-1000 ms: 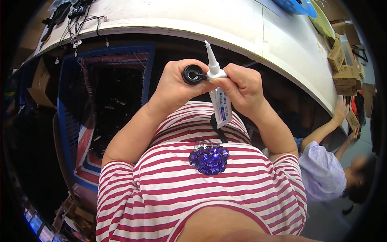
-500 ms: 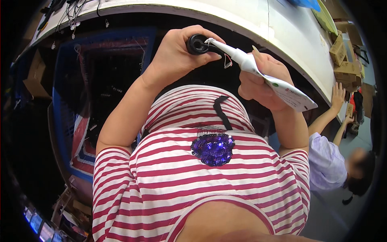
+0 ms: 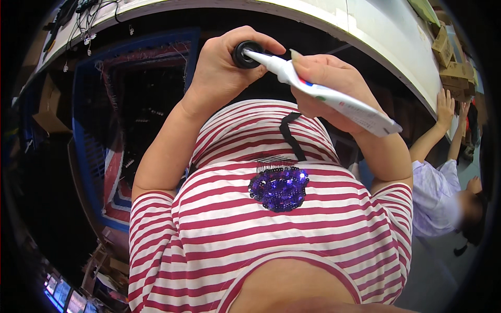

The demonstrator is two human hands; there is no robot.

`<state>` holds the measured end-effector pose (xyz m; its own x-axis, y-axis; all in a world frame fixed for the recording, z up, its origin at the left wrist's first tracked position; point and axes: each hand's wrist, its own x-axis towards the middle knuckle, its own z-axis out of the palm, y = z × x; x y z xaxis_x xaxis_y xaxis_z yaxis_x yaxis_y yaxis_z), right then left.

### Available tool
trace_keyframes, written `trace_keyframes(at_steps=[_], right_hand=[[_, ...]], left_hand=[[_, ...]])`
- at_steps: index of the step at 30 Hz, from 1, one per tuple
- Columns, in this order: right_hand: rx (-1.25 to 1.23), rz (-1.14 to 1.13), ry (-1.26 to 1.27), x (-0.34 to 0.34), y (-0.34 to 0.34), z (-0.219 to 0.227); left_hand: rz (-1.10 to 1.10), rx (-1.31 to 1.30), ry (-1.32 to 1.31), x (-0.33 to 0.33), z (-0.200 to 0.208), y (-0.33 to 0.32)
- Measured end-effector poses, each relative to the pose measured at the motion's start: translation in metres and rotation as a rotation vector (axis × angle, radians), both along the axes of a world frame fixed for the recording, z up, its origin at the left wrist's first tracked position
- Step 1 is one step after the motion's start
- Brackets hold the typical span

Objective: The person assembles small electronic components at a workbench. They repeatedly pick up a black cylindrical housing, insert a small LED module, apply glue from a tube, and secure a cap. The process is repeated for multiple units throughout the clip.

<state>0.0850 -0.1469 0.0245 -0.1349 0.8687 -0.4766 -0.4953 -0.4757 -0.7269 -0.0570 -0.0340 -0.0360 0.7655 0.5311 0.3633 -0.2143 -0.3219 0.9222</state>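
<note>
My left hand [image 3: 220, 68] is wrapped round a black cylindrical part [image 3: 239, 58], its round hollow end turned up. Most of that part's body is hidden by my fingers. My right hand [image 3: 342, 78] grips a white squeeze tube [image 3: 344, 104] with printing on its side and a flat crimped end. A long, tapered white nozzle [image 3: 267, 61] runs from the tube toward the left, and its tip is inside the black part's open end. Both hands are held up in front of my striped shirt, close to the table edge.
A white table [image 3: 313, 11] curves across the top, with black cables [image 3: 90, 15] hanging over its left end. Below it on the left stands a blue-framed crate [image 3: 83, 125]. Small cardboard boxes [image 3: 455, 73] are stacked at right, near another person [image 3: 438, 193] with arms stretched to the table.
The nozzle tip has moved from the black part's rim into its opening. Both hands have shifted slightly left, and the tube lies a little flatter. The other person has moved slightly.
</note>
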Motion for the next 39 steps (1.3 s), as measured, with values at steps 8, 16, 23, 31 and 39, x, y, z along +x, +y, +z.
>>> trace_keyframes(at_steps=[8,16,23,31,39], right_hand=[[0.107,0.243,-0.591,0.014,0.007,0.011],[0.007,0.198,-0.604,0.024,0.016,0.014],[0.029,0.257,-0.268,0.050,0.020,0.011],[0.355,-0.192,-0.891,0.149,0.067,0.006],[0.130,-0.297,-1.790,0.220,0.122,-0.016]], left_hand=[[0.046,0.027,0.094,0.001,-0.002,-0.002],[0.038,-0.021,0.100,0.006,-0.004,0.003],[0.034,-0.227,0.180,0.017,-0.001,0.012],[-0.325,-0.677,0.030,0.028,0.010,0.015],[-0.413,-0.605,0.098,0.032,0.026,0.018]])
